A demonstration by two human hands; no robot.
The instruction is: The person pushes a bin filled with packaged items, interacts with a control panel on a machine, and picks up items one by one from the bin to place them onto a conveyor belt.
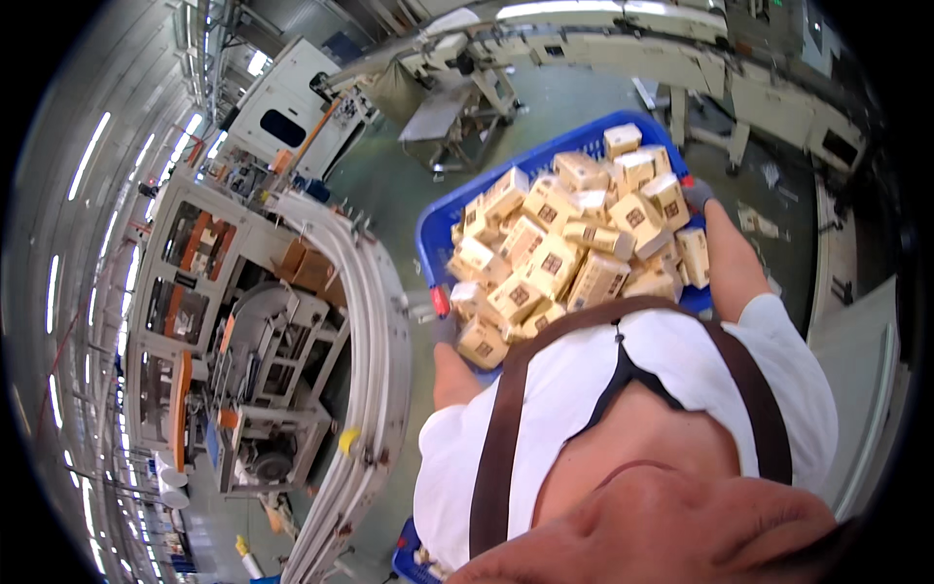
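Observation:
A blue plastic basket [425,243] is in front of my body, heaped with cream-coloured wrapped packs [553,265] that bear dark square marks. My left hand [445,329], in a grey glove, is closed at the basket's left side, by a red handle [440,302]. On the opposite side, my right hand [698,195], also gloved in grey, is closed on the basket beside another red handle [687,182]. The packs lie at many angles, and some rise above the rim. The basket's near edge is mostly hidden by the packs and my apron.
A curved conveyor rail [375,389] runs along my left, with a machine [272,389] behind it. A long conveyor [623,49] crosses the far side. A small metal table [438,115] stands beyond the basket. Another blue basket [407,555] is low at the left. Scraps [757,222] litter the floor at right.

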